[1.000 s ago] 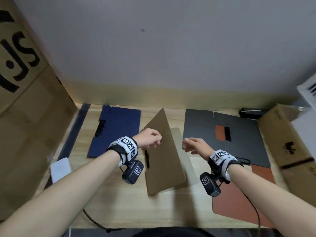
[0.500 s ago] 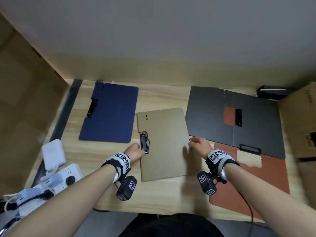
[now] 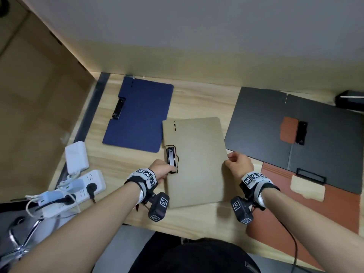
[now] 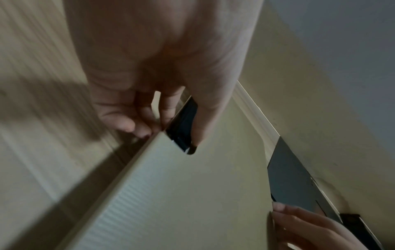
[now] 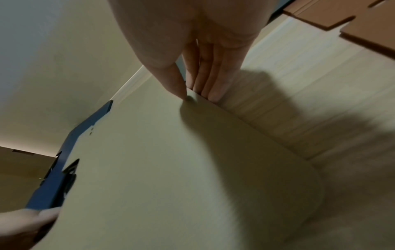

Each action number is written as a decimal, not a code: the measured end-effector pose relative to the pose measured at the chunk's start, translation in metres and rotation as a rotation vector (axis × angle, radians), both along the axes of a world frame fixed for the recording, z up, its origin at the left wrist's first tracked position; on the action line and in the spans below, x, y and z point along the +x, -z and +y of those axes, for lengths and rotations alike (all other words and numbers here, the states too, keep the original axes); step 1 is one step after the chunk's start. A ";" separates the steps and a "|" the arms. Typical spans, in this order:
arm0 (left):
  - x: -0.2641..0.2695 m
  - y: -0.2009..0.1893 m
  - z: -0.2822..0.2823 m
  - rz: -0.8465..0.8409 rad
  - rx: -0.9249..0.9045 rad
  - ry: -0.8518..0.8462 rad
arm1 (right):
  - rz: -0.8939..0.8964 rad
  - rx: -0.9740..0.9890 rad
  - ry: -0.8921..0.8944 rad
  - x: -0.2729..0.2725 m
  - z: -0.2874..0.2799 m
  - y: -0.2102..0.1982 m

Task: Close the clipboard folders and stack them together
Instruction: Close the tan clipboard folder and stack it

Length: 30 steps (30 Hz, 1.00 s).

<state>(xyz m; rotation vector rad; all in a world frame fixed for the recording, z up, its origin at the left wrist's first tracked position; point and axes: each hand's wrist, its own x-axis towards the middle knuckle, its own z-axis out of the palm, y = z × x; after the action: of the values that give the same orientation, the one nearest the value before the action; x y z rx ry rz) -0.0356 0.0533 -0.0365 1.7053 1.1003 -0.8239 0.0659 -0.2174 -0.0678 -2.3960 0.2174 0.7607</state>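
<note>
The tan clipboard folder (image 3: 197,160) lies closed in the middle of the table, its black clip (image 3: 171,159) at the left edge. My left hand (image 3: 161,170) grips that edge at the clip, thumb on top and fingers (image 4: 147,130) under it. My right hand (image 3: 239,164) pinches the right edge (image 5: 196,94), thumb above and fingers beneath. In the wrist views this folder (image 4: 192,194) casts a shadow below its edge. A blue folder (image 3: 141,117) lies closed at the back left. A black folder (image 3: 262,123) lies open on the right, over an open rust-brown folder (image 3: 334,209).
A white power strip (image 3: 78,192) with plugs and a white adapter (image 3: 76,155) sit at the table's left edge. A large cardboard box (image 3: 39,115) stands on the left. A small black box (image 3: 350,99) is at the back right by the wall.
The tan folder's cover, standing half raised a second ago, now lies flat and closed. Both hands have come down to its left and right edges and taken hold.
</note>
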 end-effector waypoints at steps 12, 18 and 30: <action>0.021 -0.046 0.075 -0.335 -0.059 0.094 | 0.079 0.218 0.097 0.001 0.042 -0.008; 0.034 -0.061 0.138 -0.435 -0.124 0.048 | 0.074 0.407 0.144 0.010 0.102 -0.032; 0.068 -0.041 0.248 -0.533 0.066 -0.300 | 0.020 0.289 0.083 0.057 0.238 -0.036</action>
<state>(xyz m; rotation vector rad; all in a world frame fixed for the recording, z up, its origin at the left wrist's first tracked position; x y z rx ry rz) 0.0328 0.3012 0.0046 1.6279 0.9785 -0.1290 0.1226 0.0206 -0.0321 -2.0952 0.1996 0.7247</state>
